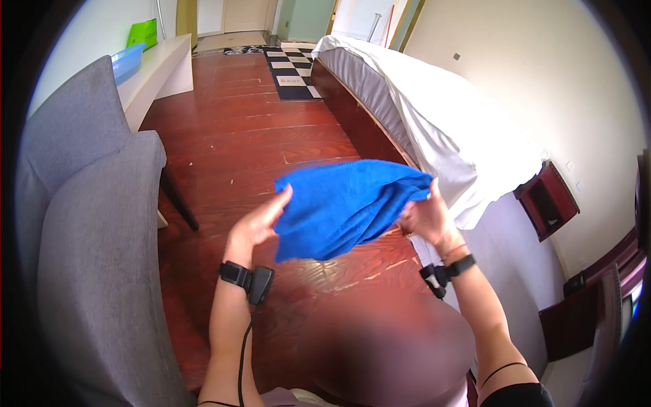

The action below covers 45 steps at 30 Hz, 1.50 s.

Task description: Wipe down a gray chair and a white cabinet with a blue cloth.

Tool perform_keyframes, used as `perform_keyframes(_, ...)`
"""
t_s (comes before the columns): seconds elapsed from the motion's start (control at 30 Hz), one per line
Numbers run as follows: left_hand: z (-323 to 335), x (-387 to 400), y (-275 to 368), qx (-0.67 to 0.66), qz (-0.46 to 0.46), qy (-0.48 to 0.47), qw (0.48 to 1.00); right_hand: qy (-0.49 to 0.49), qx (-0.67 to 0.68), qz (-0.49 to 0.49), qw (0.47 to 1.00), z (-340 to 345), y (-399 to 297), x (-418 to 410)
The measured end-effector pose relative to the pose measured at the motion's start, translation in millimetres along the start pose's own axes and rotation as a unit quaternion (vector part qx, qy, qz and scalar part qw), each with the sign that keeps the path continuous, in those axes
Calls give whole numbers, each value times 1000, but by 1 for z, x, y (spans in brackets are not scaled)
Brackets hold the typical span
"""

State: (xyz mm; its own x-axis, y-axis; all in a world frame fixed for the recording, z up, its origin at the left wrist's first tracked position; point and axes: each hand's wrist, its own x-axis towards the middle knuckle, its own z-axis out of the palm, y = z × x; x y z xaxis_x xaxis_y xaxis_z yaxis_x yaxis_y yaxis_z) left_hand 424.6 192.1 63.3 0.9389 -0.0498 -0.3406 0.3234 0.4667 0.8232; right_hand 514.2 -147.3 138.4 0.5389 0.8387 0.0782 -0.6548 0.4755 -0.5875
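A blue cloth (341,208) is stretched between my two hands above the reddish wooden floor. My left hand (262,219) grips its left edge, thumb up along the side. Its right end is bunched and folded in my right hand (430,216), pinched near the upper corner. The cloth hangs loosely, with folds running towards the right hand. The fingers behind the cloth are partly hidden. Each wrist wears a black strap with a device on it.
A grey upholstered chair (101,224) stands at the left, before a white bench (152,76) holding a blue basin (128,62) and a green bag (143,34). On the right are a bed with a white sheet (457,112) and a dark red nightstand (549,201). A checkered mat (292,76) lies ahead.
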Motion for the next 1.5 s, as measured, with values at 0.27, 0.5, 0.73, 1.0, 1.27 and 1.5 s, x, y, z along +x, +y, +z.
perform_keyframes(0.27,-30,-11,-25,42,-31,-230,972,235,-196,140,942,-82,116,-34)
perform_keyframes(0.5,-13,-44,6,65,127,-141,980,263,-138,151,943,-55,113,-16)
perform_keyframes(0.73,12,-42,24,102,187,-171,962,277,-433,136,847,-71,136,-31)
perform_keyframes(1.0,16,-43,40,108,191,-97,971,450,-309,56,836,-78,137,-44)
perform_keyframes(1.27,0,-43,39,152,210,97,961,333,-361,-36,870,-69,94,-57)
perform_keyframes(1.5,3,-47,40,223,215,20,951,267,-694,-35,668,-66,73,-59)
